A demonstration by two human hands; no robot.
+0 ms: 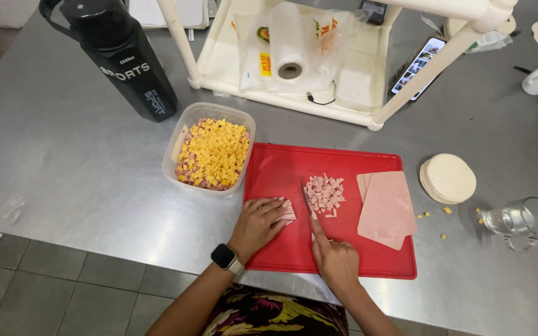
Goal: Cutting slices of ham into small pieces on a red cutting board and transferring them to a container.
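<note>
Right hand [336, 260] grips a thin knife [307, 198]; left hand [261, 223] presses flat on soft pink ham strips [288, 213] on a smooth red board [331, 211]. Beyond lie ham cubes [324, 193], a clear tub [210, 149] and a matte black bottle [119, 53] with pale lettering.

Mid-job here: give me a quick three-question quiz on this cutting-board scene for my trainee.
1. True or false: the left hand presses ham strips flat on the red cutting board.
2. What lies on top in the plastic container? A) yellow cheese cubes B) whole slices C) dough discs
3. What does the right hand hold?

Key: 1 true. 2 A, the cheese cubes. 3 a knife, beside the diced ham pile.
</note>
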